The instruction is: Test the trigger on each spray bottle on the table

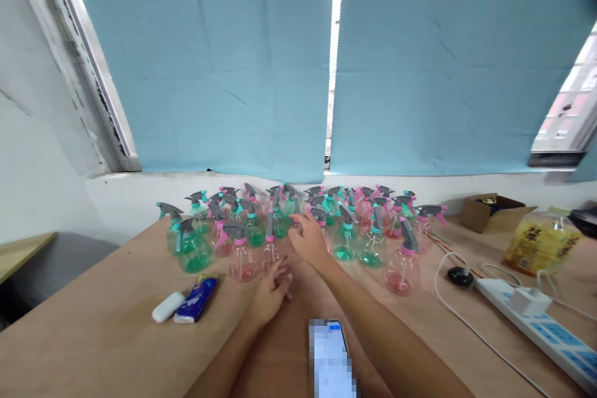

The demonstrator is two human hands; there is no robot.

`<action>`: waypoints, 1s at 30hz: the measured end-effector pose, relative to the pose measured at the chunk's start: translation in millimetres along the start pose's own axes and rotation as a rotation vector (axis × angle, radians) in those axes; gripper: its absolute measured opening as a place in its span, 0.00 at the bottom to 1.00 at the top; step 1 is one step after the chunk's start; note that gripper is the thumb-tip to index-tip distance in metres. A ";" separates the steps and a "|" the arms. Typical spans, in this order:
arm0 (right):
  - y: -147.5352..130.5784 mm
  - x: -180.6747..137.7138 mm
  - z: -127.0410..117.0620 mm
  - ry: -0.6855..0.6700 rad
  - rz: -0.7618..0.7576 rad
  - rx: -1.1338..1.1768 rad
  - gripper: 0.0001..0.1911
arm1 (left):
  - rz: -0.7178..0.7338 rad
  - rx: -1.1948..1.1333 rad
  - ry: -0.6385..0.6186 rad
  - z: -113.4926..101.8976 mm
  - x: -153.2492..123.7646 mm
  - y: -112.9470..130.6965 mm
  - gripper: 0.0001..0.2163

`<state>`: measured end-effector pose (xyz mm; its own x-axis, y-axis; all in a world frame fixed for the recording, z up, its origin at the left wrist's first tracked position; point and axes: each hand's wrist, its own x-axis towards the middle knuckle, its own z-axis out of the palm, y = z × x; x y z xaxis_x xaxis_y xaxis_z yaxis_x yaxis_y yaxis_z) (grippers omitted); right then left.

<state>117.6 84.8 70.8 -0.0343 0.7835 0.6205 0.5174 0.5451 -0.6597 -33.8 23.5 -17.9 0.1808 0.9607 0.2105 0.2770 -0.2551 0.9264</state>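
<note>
Spray bottles with round clear bodies, green or pink, and grey trigger heads stand upright in a crowded group on the table. My left hand (273,289) is low in front of a pink spray bottle (270,252), its fingers slightly bent and apart; whether they touch the bottle is unclear. Another pink spray bottle (242,261) stands just to its left. My right hand (308,239) reaches in among the bottles, index finger and thumb apart beside a partly hidden pink bottle (297,223). A green spray bottle (345,245) stands to the right of this hand.
A phone (332,360) lies between my forearms. At left are a white case (168,307) and a blue packet (197,298). On the right are a power strip (541,329) with cables, a black rounded object (460,276), a yellow bag (543,242) and a cardboard box (492,217).
</note>
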 end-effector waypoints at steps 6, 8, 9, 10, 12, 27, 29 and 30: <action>11.7 15.9 -6.6 -0.031 0.029 -0.152 0.26 | -0.041 -0.012 -0.004 -1.8 2.4 -3.3 0.32; 16.7 17.9 -0.6 -0.062 0.026 -0.173 0.27 | -0.042 -0.030 -0.004 -2.9 4.0 -8.6 0.33; 19.0 18.6 2.6 -0.072 0.026 -0.182 0.27 | -0.041 -0.041 -0.005 -3.5 4.9 -11.9 0.33; 21.0 19.2 5.6 -0.080 0.025 -0.189 0.27 | -0.043 -0.050 -0.003 -3.9 5.8 -15.1 0.33; 23.5 20.4 10.1 -0.101 0.020 -0.199 0.28 | -0.049 -0.058 0.003 -4.5 6.9 -20.1 0.33; 15.5 -7.9 -22.4 -0.092 -0.143 -0.170 0.22 | -0.039 -0.101 0.042 -1.4 6.4 -14.2 0.31; 20.8 -16.8 -29.9 -0.037 -0.216 -0.152 0.19 | -0.038 -0.091 0.047 -1.2 5.4 -11.3 0.31; 23.6 -22.0 -33.9 -0.005 -0.258 -0.138 0.18 | -0.036 -0.082 0.043 -1.3 5.0 -10.3 0.30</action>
<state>159.6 70.3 56.0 -0.1839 0.6254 0.7583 0.6027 0.6812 -0.4156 -37.0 31.0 -26.0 0.1313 0.9734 0.1877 0.2039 -0.2118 0.9558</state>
